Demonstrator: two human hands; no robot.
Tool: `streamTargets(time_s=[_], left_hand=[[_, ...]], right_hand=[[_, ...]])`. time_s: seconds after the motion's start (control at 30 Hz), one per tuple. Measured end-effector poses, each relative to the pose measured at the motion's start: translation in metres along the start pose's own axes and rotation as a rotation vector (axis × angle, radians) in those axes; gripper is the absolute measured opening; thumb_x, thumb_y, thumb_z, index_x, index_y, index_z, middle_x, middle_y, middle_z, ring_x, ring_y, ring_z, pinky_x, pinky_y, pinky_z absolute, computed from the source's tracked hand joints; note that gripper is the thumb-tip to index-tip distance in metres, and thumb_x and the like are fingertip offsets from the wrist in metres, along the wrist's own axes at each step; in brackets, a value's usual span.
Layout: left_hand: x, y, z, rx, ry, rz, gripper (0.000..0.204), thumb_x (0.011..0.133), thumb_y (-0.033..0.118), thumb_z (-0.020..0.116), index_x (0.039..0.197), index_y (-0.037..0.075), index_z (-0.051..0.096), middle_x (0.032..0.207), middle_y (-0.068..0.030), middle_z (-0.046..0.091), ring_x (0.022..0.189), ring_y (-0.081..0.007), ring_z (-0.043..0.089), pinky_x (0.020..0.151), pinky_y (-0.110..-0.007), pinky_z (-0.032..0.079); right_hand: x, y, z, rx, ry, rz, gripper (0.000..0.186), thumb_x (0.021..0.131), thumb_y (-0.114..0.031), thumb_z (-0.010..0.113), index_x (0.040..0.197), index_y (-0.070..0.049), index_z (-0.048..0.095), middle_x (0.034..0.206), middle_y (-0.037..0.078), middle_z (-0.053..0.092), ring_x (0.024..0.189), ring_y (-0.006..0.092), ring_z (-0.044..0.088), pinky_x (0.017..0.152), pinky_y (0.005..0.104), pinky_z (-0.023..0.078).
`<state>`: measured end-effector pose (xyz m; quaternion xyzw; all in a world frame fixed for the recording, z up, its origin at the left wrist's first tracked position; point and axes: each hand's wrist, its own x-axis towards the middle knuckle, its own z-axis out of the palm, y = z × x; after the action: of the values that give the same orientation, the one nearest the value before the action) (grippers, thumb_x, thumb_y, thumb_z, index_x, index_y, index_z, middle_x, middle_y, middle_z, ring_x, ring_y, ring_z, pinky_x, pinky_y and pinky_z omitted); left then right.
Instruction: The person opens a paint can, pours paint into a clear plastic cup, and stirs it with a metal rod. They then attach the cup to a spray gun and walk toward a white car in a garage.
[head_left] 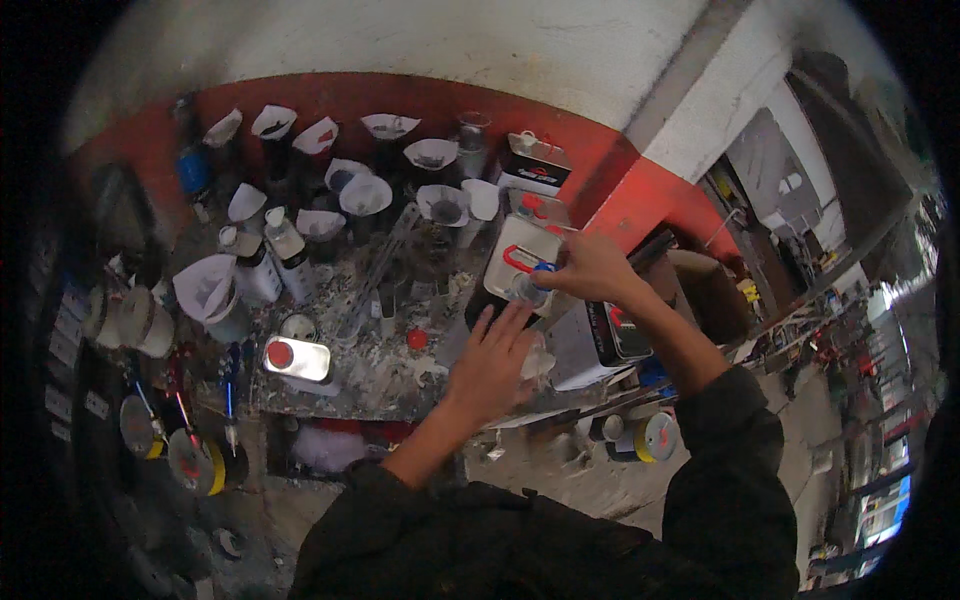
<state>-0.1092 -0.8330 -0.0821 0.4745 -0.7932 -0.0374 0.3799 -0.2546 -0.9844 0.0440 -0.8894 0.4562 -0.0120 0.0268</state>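
Observation:
A tall metal can with a silver top, red handle and dark lower side stands at the back right of the cluttered bench. My right hand pinches a blue cap or ring on a clear piece at the can's front top. Below that, my left hand grips the near side of the same can, fingers pointing upward and thumb mostly hidden. A larger can is just right of my hands. A loose red cap lies left of my left hand.
Several cups with white paper filters line the back. A silver tin with red cap and white bottles occupy the left. Spray guns hang at the left edge. A cardboard box is at right; a drum sits below.

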Motion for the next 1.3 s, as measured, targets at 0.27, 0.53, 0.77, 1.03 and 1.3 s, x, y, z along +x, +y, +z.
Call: streamTargets(time_s=[0.27,0.53,0.77,1.03,1.3], left_hand=[[0.007,-0.011,0.005,0.015,-0.004,-0.002,0.065,0.063,0.027,0.083,0.117,0.004,0.055,0.144,-0.0111,0.046,0.140,-0.0271,0.037,0.118,-0.049,0.025],[0.010,-0.009,-0.003,-0.031,-0.029,-0.029,0.066,0.060,0.021,0.084,0.117,0.006,0.054,0.142,-0.0117,0.048,0.138,-0.0289,0.040,0.117,-0.049,0.026],[0.008,-0.008,-0.002,-0.051,0.047,0.017,0.064,0.060,0.018,0.083,0.115,0.005,0.054,0.141,-0.0138,0.049,0.137,-0.0299,0.041,0.116,-0.049,0.028],[0.011,-0.006,0.005,-0.013,0.068,-0.005,0.061,0.064,0.023,0.083,0.115,0.005,0.054,0.139,-0.0135,0.051,0.136,-0.0307,0.043,0.115,-0.050,0.030],[0.016,-0.001,0.003,-0.004,0.015,-0.083,0.061,0.066,0.025,0.084,0.115,0.006,0.054,0.137,-0.0113,0.053,0.134,-0.0322,0.044,0.114,-0.051,0.031]], right_hand=[[0.000,0.007,0.009,-0.089,0.055,-0.335,0.034,0.073,-0.023,0.069,0.097,0.001,0.065,0.091,0.018,0.066,0.089,0.0340,0.065,0.075,0.0428,0.052],[0.001,0.019,-0.024,-0.264,-0.044,-0.591,0.040,0.074,-0.012,0.069,0.113,-0.007,0.059,0.107,0.010,0.060,0.106,0.0295,0.060,0.081,0.0431,0.052],[0.016,0.016,0.000,0.262,-0.189,-0.006,0.052,0.086,-0.045,0.070,0.081,0.007,0.070,0.059,0.011,0.063,0.053,0.0207,0.065,0.049,0.0320,0.051],[0.019,0.015,-0.004,-0.085,-0.152,-0.436,0.030,0.076,-0.028,0.070,0.095,-0.005,0.070,0.094,0.012,0.067,0.086,0.0270,0.067,0.071,0.0375,0.055],[0.056,0.074,-0.055,-0.284,0.312,-0.933,0.028,0.073,-0.009,0.067,0.100,-0.005,0.062,0.104,0.013,0.061,0.091,0.0318,0.063,0.076,0.0440,0.053]])
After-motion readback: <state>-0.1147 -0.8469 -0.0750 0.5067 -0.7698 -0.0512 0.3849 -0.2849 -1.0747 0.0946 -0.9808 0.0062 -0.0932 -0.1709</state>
